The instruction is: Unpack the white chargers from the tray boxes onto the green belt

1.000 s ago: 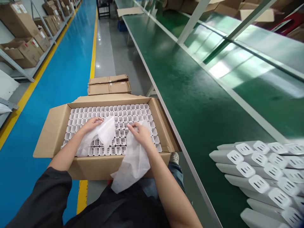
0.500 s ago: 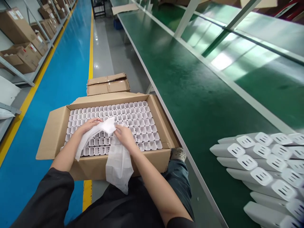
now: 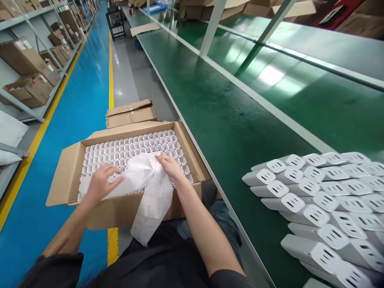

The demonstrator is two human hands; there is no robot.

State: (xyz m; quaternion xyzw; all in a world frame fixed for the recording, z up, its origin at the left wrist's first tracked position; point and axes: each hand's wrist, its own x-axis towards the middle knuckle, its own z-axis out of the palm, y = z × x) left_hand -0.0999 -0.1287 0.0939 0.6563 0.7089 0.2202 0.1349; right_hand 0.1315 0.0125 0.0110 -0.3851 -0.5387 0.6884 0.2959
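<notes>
A thin white sheet, like tissue or foam wrap, hangs from my right hand, whose thumb and fingers pinch its upper edge. One part of the sheet spreads left over the box; the other drapes down over the near wall. My left hand is open, fingers apart, beside the sheet's left part; whether it touches the sheet I cannot tell. Beneath both hands is an open cardboard box, packed with rows of white, open-ended plastic housings. The sheet hides some of the near rows.
On the green-topped bench at right lie many stacked white slotted housings. Behind the box sits a closed carton. Shelves with cartons line the left side, past the blue floor lane.
My left hand has come off the sheet and opened, moving left and down. My right hand has lifted the sheet's edge, and the sheet is spread wider. The view has shifted right.
</notes>
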